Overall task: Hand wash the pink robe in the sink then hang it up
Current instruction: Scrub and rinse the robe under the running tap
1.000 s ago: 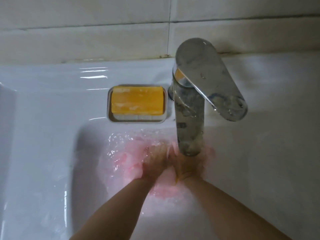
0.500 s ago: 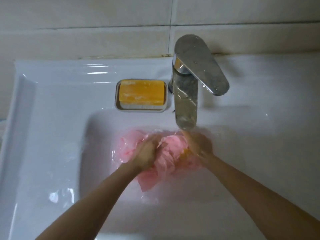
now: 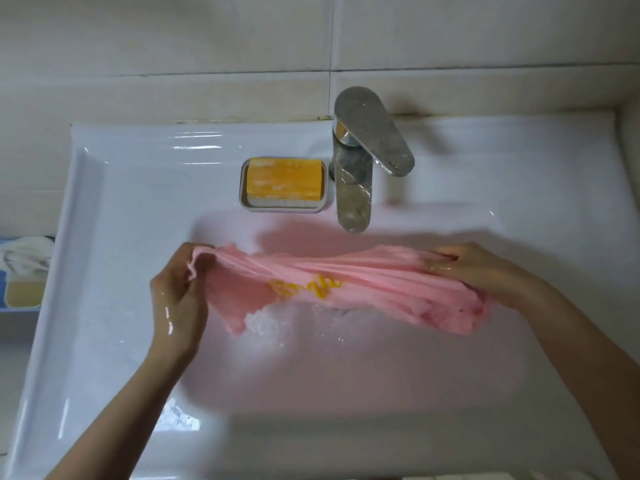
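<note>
We stretch the wet robe (image 3: 374, 277) over the sink (image 3: 104, 209), left hand (image 3: 180, 292) and right hand (image 3: 479, 268) each clenching an end, probably to drain it.

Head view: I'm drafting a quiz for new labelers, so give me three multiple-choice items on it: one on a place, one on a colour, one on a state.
1. Where is the soap bar?
A. In a dish left of the faucet
B. Down in the basin
C. Right of the faucet

2. What colour is the marking on the pink robe?
A. Blue
B. Yellow
C. Black

3. How is the robe held?
A. Lying loose in the water
B. Pinned flat by one hand
C. Stretched between the left hand and the right hand

Answers: 1 A, the dish sits beside the faucet's base; 2 B, yellow shows mid-cloth; 3 C, each hand grips one end above the sink.
</note>
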### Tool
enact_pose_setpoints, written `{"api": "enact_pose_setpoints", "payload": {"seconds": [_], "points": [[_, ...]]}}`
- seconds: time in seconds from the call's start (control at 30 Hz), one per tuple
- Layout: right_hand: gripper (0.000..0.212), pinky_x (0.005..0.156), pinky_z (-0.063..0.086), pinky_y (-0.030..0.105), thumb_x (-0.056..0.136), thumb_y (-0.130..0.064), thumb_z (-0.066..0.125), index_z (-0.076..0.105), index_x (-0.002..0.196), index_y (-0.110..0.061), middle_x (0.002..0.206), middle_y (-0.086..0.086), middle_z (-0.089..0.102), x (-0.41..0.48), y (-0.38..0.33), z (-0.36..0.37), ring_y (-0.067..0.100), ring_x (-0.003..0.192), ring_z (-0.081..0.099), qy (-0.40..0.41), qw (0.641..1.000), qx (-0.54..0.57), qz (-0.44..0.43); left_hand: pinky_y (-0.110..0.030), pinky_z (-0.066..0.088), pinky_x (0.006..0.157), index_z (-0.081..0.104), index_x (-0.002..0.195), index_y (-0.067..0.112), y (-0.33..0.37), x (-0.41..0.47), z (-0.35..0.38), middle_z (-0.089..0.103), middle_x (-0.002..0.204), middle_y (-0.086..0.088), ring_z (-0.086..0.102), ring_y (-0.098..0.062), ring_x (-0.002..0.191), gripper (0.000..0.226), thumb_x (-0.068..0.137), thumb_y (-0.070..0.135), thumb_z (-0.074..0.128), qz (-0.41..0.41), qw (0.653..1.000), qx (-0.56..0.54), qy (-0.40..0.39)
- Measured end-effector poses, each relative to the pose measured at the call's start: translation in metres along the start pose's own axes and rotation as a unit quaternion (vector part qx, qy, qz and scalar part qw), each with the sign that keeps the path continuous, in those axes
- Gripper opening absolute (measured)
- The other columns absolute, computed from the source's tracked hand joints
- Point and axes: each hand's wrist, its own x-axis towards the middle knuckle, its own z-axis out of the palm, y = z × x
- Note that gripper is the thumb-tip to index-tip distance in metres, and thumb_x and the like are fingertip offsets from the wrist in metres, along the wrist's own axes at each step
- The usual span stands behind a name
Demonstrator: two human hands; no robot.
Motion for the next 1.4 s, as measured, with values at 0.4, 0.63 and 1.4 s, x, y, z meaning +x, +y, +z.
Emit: {"api": "enact_pose_setpoints", "payload": {"seconds": [0.4, 0.63, 1.4], "points": [[0.073, 0.100, 0.033, 0.059, 0.070, -0.034, 0.077, 0.047, 0.136, -0.021, 0.149, 0.016, 0.032, -0.019, 0.022, 0.050, 0.042, 0.130, 0.037, 0.223, 0.831, -0.510, 0.010, -0.048, 0.042, 0.094, 0.062, 0.119, 0.015, -0.086, -0.031, 0.055, 0.043, 0.139, -0.004, 0.037, -0.025, 0.134, 0.055, 0.081, 0.053, 0.054, 0.076, 0.747, 0.508, -0.423], [0.128, 0.108, -0.012, 0.065, 0.070, -0.050, 0.074, -0.029, 0.141, -0.022, 0.153, 0.018, -0.026, 0.028, 0.005, 0.135, 0.038, 0.142, -0.020, 0.048, 0.834, -0.530, -0.147, -0.052, 0.037, 0.103, 0.049, 0.133, 0.023, -0.049, -0.008, 0.092, 0.030, 0.147, -0.006, 0.030, -0.032, 0.135, 0.053, 0.090, 0.054, 0.046, -0.003, 0.595, 0.612, -0.521], [0.047, 0.072, 0.052, 0.034, 0.052, -0.011, 0.069, 0.067, 0.099, -0.017, 0.112, -0.013, 0.054, -0.123, -0.127, 0.047, 0.013, 0.093, 0.062, 0.193, 0.919, -0.025, -0.343, -0.056, 0.010, 0.115, -0.010, 0.147, 0.026, -0.058, -0.031, 0.063, -0.001, 0.156, -0.017, -0.005, -0.038, 0.144, 0.143, 0.035, 0.099, 0.042, -0.013, 0.872, 0.305, -0.382]]}}
